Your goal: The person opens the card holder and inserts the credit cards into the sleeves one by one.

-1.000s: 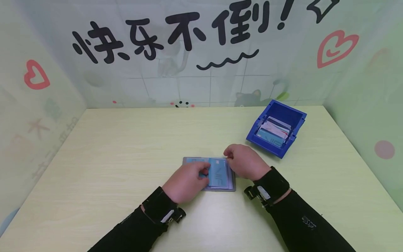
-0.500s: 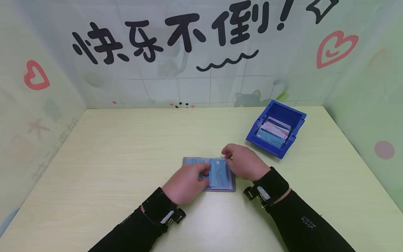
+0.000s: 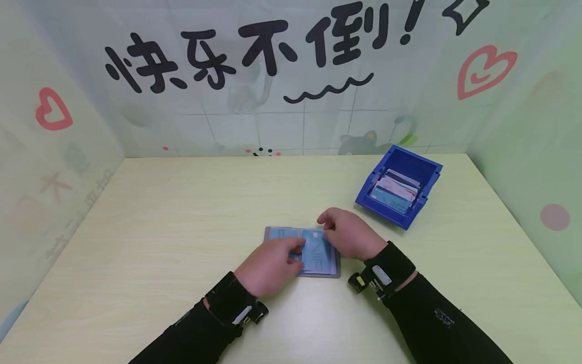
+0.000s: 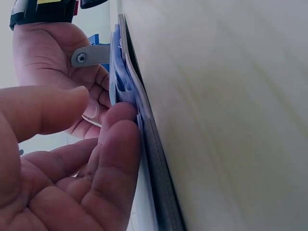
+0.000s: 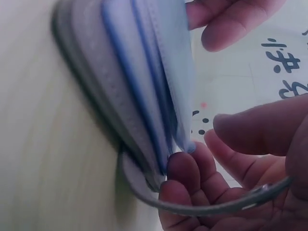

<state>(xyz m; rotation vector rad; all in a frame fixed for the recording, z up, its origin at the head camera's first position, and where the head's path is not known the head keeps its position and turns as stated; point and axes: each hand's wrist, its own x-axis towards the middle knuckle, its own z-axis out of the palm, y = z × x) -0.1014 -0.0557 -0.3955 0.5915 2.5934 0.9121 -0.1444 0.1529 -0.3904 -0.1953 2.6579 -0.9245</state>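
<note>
A grey card holder (image 3: 338, 265) lies spread on the table with a blue card (image 3: 314, 255) in a clear sleeve on top. My left hand (image 3: 269, 264) rests over its left half, fingertips against the sleeves (image 4: 120, 77) and thumb apart from them. At the upper right corner is my right hand (image 3: 356, 235). In the right wrist view, its fingers (image 5: 183, 171) touch the layered sleeves' edges (image 5: 175, 96), while the thumb stays clear of them. A strap with a snap button (image 4: 91, 55) sticks out from the holder beside the right hand.
A blue open box (image 3: 416, 202) with several cards (image 3: 395, 189) inside stands at the back right of the wooden table (image 3: 182, 212). Printed fabric walls (image 3: 291, 126) enclose the back and sides.
My right hand has shifted slightly left across the holder's upper right corner, its fingertips now over the card's top edge. My left hand has barely moved; the box stays in place.
</note>
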